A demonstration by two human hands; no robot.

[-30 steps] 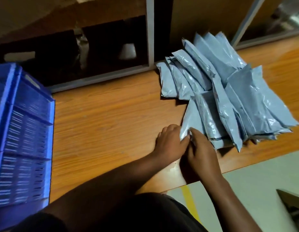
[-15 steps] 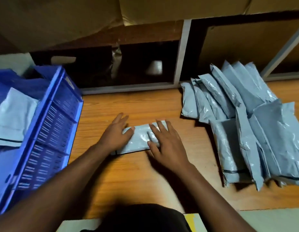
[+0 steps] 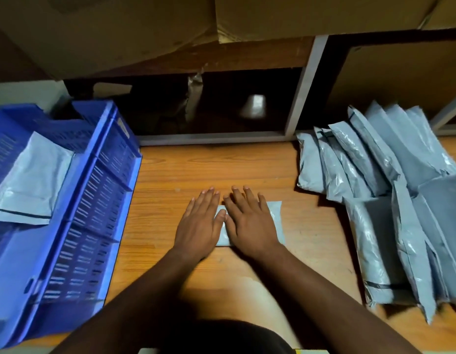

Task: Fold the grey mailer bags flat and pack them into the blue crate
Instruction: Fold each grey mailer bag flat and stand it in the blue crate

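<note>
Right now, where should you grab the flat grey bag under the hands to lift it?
Probably by its right short edge, coming from the right. The mailer bag lies flat on the wooden table, and only that end sticks out past the right hand.

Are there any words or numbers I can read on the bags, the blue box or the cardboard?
No text can be read anywhere.
Small pale sticker on the rim of the blue plastic slatted crate: too blurred to read.
Grey plastic mailer bags: no print shows.
Brown cardboard boxes: no print shows.
</note>
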